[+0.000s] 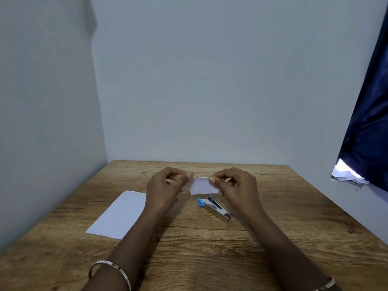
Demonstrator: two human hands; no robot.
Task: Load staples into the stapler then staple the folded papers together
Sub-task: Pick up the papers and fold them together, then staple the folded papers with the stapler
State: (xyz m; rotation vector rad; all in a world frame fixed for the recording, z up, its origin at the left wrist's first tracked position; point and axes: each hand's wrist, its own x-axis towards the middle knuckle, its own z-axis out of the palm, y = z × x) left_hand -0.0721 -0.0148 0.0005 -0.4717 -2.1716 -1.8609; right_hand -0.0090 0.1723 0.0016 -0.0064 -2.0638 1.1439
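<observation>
1. We note the left wall meets the worktop along its left edge, and the far edge abuts the back wall. There is no passage on either side.
2. White paper lies flat on the left half, near the left edge, and the left forearm crosses its right corner.
3. Left hand: raised above the worktop centre. Its fingers are curled, thumb and forefinger pinching the left end of a small white item. We cannot tell whether it is folded paper or a staple packet.
4. Stapler: on the worktop just below the held item, between the wrists, blue end to the far left, metal nose to the near right.
5. Right hand: its fingers are curled, pinching the item's right end.
6. Bare wood lies open to the right of the stapler and along the near edge.
7. A dark blue curtain hangs beyond the right edge.
</observation>
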